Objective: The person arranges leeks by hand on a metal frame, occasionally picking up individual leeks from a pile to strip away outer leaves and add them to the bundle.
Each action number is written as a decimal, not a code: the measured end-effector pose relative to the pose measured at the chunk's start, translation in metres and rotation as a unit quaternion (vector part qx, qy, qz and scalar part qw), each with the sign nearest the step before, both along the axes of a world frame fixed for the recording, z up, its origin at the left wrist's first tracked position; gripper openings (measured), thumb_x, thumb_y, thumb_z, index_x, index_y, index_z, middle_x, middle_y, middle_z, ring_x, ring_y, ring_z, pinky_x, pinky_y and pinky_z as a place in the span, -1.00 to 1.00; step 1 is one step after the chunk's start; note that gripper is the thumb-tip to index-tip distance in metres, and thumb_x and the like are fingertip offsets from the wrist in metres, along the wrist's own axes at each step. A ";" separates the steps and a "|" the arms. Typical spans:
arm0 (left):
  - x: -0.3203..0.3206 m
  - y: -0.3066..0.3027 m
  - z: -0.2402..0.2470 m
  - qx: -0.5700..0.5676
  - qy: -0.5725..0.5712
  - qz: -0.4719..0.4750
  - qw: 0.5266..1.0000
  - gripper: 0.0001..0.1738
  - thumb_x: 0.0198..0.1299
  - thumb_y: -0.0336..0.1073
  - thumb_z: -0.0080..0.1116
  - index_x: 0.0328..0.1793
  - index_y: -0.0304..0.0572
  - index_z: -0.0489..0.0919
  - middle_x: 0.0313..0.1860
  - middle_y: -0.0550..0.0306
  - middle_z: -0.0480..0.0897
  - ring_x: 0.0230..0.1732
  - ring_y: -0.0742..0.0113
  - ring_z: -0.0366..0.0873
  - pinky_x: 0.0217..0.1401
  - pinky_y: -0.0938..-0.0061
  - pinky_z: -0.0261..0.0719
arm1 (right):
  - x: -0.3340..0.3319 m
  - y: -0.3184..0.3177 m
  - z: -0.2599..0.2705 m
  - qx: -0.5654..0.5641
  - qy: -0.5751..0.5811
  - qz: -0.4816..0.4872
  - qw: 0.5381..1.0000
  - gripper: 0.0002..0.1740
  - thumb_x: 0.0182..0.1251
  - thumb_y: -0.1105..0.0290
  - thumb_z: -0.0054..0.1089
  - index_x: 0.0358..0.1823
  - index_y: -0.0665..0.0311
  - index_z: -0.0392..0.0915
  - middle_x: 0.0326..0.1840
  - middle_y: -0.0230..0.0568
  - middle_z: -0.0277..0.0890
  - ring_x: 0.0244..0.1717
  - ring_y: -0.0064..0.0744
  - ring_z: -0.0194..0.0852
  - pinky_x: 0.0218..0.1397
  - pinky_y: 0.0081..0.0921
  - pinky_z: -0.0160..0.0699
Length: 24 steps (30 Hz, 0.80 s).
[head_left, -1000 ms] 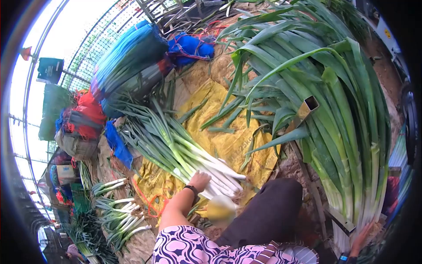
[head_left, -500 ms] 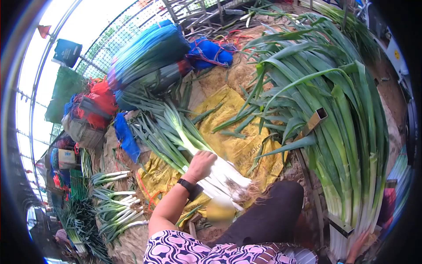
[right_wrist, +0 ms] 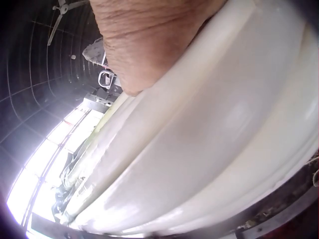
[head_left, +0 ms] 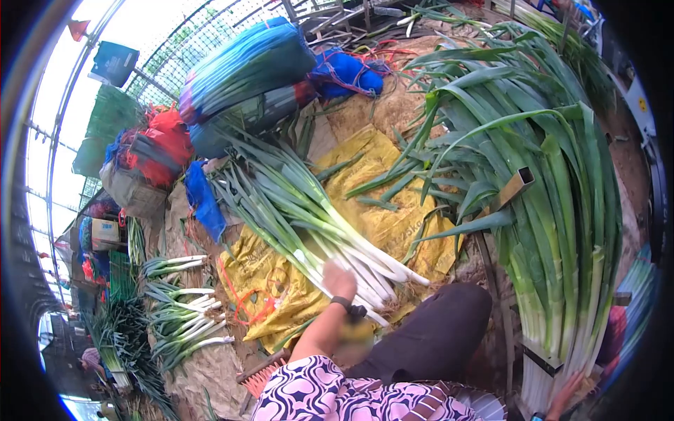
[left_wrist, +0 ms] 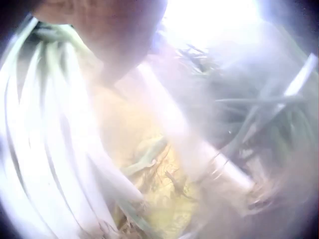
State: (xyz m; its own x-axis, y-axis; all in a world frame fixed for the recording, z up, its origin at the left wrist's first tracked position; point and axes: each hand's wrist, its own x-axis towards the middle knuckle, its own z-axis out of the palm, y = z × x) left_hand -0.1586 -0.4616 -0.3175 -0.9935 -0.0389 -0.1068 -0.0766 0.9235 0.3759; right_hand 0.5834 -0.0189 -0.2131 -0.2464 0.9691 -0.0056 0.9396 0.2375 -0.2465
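Note:
My left hand [head_left: 340,281], blurred, is over the white stalks of a loose bunch of leeks [head_left: 365,263] on the yellow sack. From the left wrist view, white leek stalks [left_wrist: 55,149] lie to one side and a single leek [left_wrist: 199,144] slants down from beside the hand; I cannot tell whether its fingers close on anything. Low on the right, my right hand [head_left: 567,393] rests against the white ends of a large upright leek bundle [head_left: 554,231]. Close up, it touches the thick white shafts [right_wrist: 199,144], its fingers hidden.
A metal post [head_left: 516,186] and a low metal bracket [head_left: 540,359] hold the bundle. The yellow sack [head_left: 393,224] lies under the loose leeks. Smaller leeks [head_left: 189,316] lie at the left. Blue-wrapped leeks [head_left: 246,77] and a red mesh heap [head_left: 165,137] stand behind.
My left hand gripped white leek shafts with roots half a second ago; those leeks now lie spread on the sack, and the hand is further right and lower. My right hand has stayed at the bundle.

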 end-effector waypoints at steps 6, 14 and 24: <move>-0.001 -0.084 -0.095 0.141 -0.166 0.311 0.925 -0.23 -0.04 -0.01 0.42 0.13 -0.52 0.43 0.05 -0.36 0.56 0.17 -0.17 0.53 0.23 0.14 0.49 | -0.018 -0.009 0.014 0.016 0.037 0.007 0.999 -0.42 0.64 0.23 -0.31 0.57 0.31 -0.02 0.60 0.09 -0.03 0.60 -0.08 -0.09 0.57 -0.28 -0.06; -0.026 -0.077 -0.095 0.270 -0.116 0.276 0.915 -0.23 -0.10 -0.39 0.42 0.24 -0.54 0.30 0.08 -0.27 0.56 0.02 -0.03 0.63 0.09 0.23 0.60 | -0.057 -0.027 0.037 0.007 0.061 0.001 0.998 -0.43 0.64 0.22 -0.36 0.55 0.33 0.03 0.60 0.10 -0.06 0.61 -0.04 -0.15 0.60 -0.23 -0.11; -0.050 -0.031 0.054 0.716 -0.208 0.245 0.620 -0.63 0.21 -0.31 0.27 0.08 -0.28 0.47 -0.08 0.00 0.62 0.02 0.05 0.58 0.17 0.06 0.54 | -0.144 -0.043 0.134 0.105 0.096 0.043 0.989 -0.47 0.49 0.28 -0.08 0.38 0.44 0.25 0.38 0.12 0.28 0.43 0.00 0.19 0.48 -0.22 0.12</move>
State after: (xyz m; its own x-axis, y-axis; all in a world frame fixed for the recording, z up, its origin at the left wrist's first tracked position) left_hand -0.2086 -0.4924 -0.2634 -0.7756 0.1054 -0.6224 -0.5805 -0.5066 0.6375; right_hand 0.4390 -0.0618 -0.0794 -0.3047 0.9197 0.2476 0.8546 0.3788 -0.3551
